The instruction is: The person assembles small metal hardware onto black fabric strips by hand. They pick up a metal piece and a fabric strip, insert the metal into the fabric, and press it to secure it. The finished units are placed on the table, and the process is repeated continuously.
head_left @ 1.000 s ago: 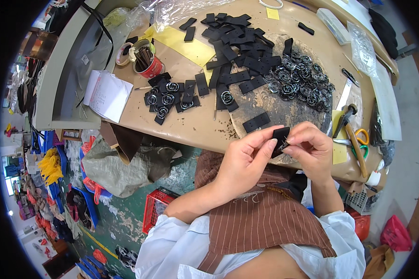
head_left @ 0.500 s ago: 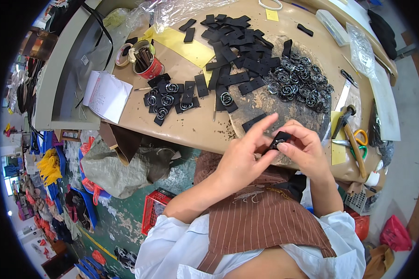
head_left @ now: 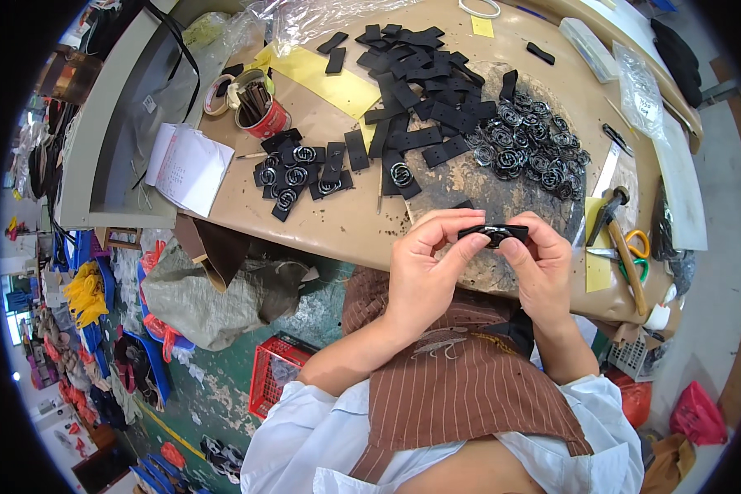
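My left hand point(head_left: 426, 267) and my right hand point(head_left: 545, 270) each pinch one end of a small black strap piece point(head_left: 496, 233) between thumb and fingers. It is held level above the table's near edge, and a dark shiny ornament shows at its middle. Just beyond my hands lies another black strap point(head_left: 464, 205), partly covered by the left fingers. A heap of shiny dark ring-shaped ornaments point(head_left: 528, 148) lies farther off, beside a larger pile of flat black straps point(head_left: 424, 74) with small holes. To the left is a cluster of black straps with ring ornaments point(head_left: 295, 176) on them.
A hammer point(head_left: 622, 239) and orange-and-green-handled scissors point(head_left: 639, 244) lie on the right. At the left stand a red can point(head_left: 265, 122) of dark sticks and a notepad point(head_left: 191, 169). Yellow paper point(head_left: 329, 78) lies under some straps. A red crate point(head_left: 273, 375) is on the floor.
My left hand has closed from spread fingers onto the strap's left end. The strap piece has turned level between both hands, and my right hand has shifted its grip to the right end.
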Available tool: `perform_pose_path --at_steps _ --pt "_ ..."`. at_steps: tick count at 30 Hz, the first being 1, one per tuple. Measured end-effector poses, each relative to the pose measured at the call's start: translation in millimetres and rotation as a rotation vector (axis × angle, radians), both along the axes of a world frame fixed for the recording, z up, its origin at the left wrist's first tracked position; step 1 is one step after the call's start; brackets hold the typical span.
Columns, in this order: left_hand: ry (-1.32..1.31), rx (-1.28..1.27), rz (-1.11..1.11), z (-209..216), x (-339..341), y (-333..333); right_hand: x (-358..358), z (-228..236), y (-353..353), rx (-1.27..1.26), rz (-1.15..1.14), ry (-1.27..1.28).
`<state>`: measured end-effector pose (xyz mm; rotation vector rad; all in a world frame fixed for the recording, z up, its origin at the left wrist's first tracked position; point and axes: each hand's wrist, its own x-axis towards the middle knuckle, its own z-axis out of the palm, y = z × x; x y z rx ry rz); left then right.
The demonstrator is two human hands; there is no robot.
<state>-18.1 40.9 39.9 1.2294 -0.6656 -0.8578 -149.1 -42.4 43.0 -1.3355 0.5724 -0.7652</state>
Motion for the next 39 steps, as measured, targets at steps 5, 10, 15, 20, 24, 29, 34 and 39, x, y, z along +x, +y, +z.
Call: perform_pose_path --at_steps 5,10,15,20,24,29,34,39 --pt "-0.105 -0.071 0.036 -5 -1 -1 3 -2 7 -0.021 -0.05 -0.042" --pt "-0.485 -0.139 0.084 -1 4 3 6 -2 12 -0.192 -0.065 -0.081" --pt "-0.411 -0.258 -0.199 1 18 6 -5 8 11 -0.389 0.04 -0.047" --pt "-0.835 -0.262 -0.111 2 25 23 6 19 10 -0.126 0.068 -0.019" --pt "-0.571 -0.21 -0.09 -18 19 31 6 13 8 -0.414 0.121 -0.002" --pt "0.457 -0.097 -0.175 -22 11 26 8 6 11 -0.487 0.075 -0.016" --pt "0.455 -0.226 -0.091 -22 -2 18 16 -9 23 0.088 0.01 -0.188" --pt "-0.052 0.031 0.019 -28 37 20 27 -11 -7 -0.233 0.077 0.257"
